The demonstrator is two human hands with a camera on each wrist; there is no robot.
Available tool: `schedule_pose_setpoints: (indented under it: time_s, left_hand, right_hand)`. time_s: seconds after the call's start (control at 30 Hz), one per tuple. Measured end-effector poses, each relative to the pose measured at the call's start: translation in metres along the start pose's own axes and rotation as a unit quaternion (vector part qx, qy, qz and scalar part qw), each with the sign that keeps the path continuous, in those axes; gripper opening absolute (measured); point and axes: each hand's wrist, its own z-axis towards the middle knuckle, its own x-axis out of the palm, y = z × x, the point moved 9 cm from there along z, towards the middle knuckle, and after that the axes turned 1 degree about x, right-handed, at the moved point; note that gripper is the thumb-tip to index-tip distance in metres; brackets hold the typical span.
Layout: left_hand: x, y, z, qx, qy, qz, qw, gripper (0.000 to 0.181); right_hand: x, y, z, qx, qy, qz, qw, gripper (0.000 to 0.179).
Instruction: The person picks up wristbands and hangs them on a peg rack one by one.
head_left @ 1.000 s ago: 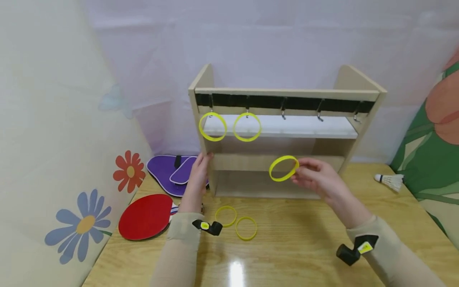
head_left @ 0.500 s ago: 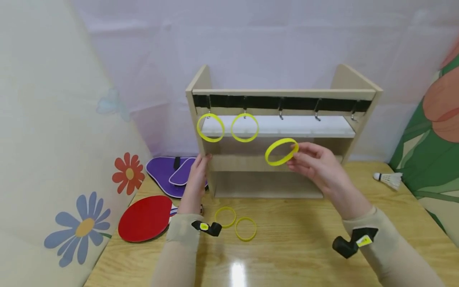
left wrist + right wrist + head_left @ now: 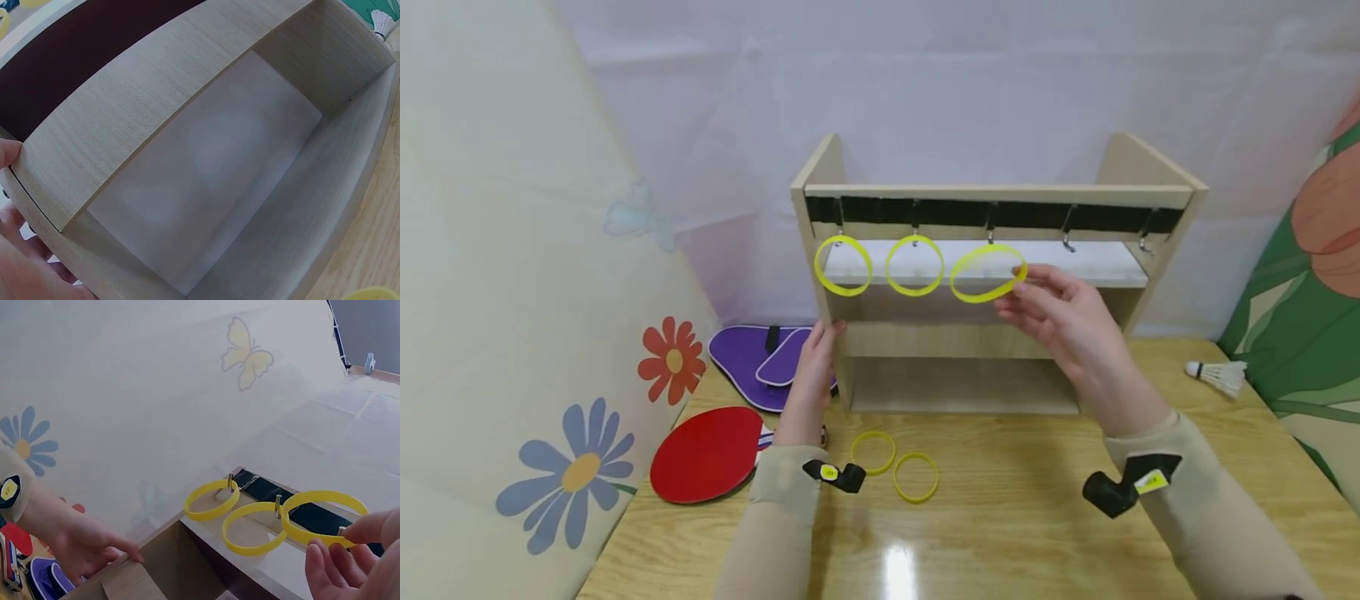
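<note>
My right hand (image 3: 1067, 321) pinches a yellow ring (image 3: 977, 298) by its right side, thumb against fingers. In the head view this ring is tilted, its upper rim just below the tip of the middle hook (image 3: 991, 236). Two more yellow rings (image 3: 843, 292) hang from the two leftmost hooks of the wooden shelf (image 3: 970, 340). The right wrist view shows the held ring (image 3: 325, 495) close beside the hanging ones. My left hand (image 3: 815, 367) grips the shelf's left side panel; in the left wrist view its thumb (image 3: 9, 152) lies inside and its fingers outside.
Two yellow rings (image 3: 916, 498) lie on the wooden table (image 3: 1000, 517) before the shelf. To the left are a red table tennis bat (image 3: 707, 454) and a purple case (image 3: 737, 358). A shuttlecock (image 3: 1217, 377) lies at right. Two right hooks (image 3: 1068, 244) bear nothing.
My right hand has lifted the held ring, bringing it from in front of the lower shelf up to just under the middle hook. The left hand stays on the side panel.
</note>
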Motion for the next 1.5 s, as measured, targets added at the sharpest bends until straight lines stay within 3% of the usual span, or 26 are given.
schedule_pose_setpoints:
  time_s: [0.37, 0.67, 0.87, 1.5]
  left_hand:
    - [0.002, 0.0, 0.0, 0.003, 0.004, 0.0, 1.0, 0.049]
    - [0.001, 0.0, -0.001, 0.008, 0.002, -0.003, 1.0, 0.048]
    - [0.0, 0.0, 0.0, 0.009, 0.003, -0.002, 1.0, 0.047]
    - [0.001, -0.001, 0.0, 0.01, 0.003, -0.008, 0.9999, 0.047]
  right_hand:
    - [-0.008, 0.004, 0.008, 0.013, -0.036, 0.02, 0.9991, 0.034]
    - [-0.02, -0.007, 0.015, 0.028, -0.059, 0.025, 0.9976, 0.026]
    - [-0.021, -0.013, 0.017, 0.029, -0.054, 0.025, 0.9978, 0.016]
    - [-0.019, -0.023, 0.019, 0.048, -0.042, -0.036, 0.9973, 0.022]
